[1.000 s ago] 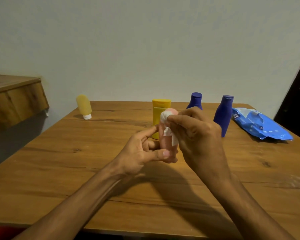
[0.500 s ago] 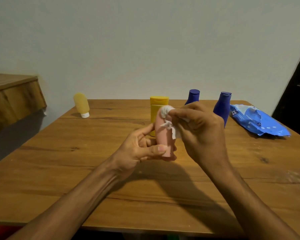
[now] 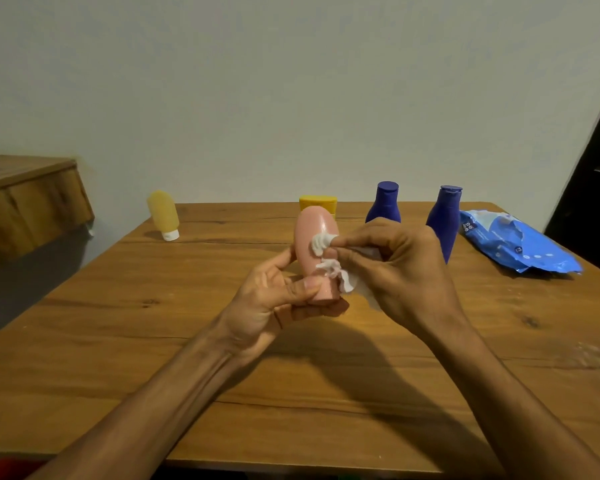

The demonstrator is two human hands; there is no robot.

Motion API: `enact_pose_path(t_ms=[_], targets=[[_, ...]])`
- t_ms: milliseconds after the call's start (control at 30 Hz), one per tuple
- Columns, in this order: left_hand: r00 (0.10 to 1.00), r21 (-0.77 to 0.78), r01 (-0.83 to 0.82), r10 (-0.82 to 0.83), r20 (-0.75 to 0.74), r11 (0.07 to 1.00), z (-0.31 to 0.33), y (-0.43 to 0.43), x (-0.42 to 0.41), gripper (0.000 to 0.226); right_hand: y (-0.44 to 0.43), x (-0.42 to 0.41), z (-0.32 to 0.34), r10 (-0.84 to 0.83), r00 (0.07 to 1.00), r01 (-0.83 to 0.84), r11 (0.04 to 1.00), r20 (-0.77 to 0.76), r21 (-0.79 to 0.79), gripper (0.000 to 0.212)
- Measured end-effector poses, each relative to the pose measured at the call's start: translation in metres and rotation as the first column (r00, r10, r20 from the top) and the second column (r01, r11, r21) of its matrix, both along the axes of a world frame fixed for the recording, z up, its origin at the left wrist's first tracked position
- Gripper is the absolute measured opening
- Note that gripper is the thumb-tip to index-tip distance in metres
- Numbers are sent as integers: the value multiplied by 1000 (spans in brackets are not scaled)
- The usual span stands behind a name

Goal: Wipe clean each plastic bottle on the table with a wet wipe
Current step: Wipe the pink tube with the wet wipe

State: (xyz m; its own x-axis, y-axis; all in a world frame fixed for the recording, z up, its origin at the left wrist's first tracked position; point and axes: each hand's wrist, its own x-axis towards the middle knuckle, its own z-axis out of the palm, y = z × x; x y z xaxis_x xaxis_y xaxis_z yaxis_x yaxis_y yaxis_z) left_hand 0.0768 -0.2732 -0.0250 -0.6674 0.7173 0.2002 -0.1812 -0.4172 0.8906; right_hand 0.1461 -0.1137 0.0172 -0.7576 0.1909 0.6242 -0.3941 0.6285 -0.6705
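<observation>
Pink bottle [image 3: 311,237] hides most of yellow bottle [image 3: 318,204].

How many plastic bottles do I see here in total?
5: pink bottle in the left hand; pale yellow bottle far left; yellow bottle behind the pink; two blue bottles right.

yellow bottle [image 3: 318,204]: mostly hidden behind pink bottle [image 3: 315,244]
pink bottle cap: partly covered by left hand [image 3: 274,299]
wipes pack [image 3: 515,245] print: too small to read
forearms: cut off at bottom edge
</observation>
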Motion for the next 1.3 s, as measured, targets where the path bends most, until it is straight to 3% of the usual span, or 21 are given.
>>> enact_pose_path(t_ms=[100, 233, 400, 533, 733, 900, 1033, 1133, 1300], targets=[[1000, -4, 5, -5, -16, 1000, 3, -1, 2, 94, -2, 1, -1, -43, 998, 41, 998, -40, -52, 17], [997, 57, -68, 66, 31, 996, 5, -3, -3, 93, -6, 4, -2, 78, 997, -77, 997, 31, -30, 15], [1000, 6, -17, 17, -22, 1000, 4, -1, 0, 92, -4, 0, -3, -44, 999, 42, 995, -27, -88, 14], [996, 62, -79, 76, 52, 995, 6, -3, -2, 96, -5, 4, -2, 110, 992, -106, 992, 60, -73, 15], [1000, 18, 26, -26, -2, 1000, 4, 1, 4, 92, 1, 1, 2, -18, 999, 14, 988, -28, -151, 15], [996, 100, -72, 65, 68, 992, 6, -3, -2, 89, -5, 5, 0, 117, 989, -109, 990, 85, -86, 15], [1000, 52, 21, -22, 10, 998, 5, -2, 1, 87, -2, 2, 0, 14, 1000, -13, 994, 8, -113, 16], [1000, 23, 10, -10, -26, 1000, 8, -3, 0, 89, -3, 3, -1, 28, 1000, -30, 994, -12, -102, 15], [984, -127, 61, -80, -156, 990, 6, -8, 1, 83, 1, 2, 1, -32, 994, 10, 979, -107, -203, 18]])
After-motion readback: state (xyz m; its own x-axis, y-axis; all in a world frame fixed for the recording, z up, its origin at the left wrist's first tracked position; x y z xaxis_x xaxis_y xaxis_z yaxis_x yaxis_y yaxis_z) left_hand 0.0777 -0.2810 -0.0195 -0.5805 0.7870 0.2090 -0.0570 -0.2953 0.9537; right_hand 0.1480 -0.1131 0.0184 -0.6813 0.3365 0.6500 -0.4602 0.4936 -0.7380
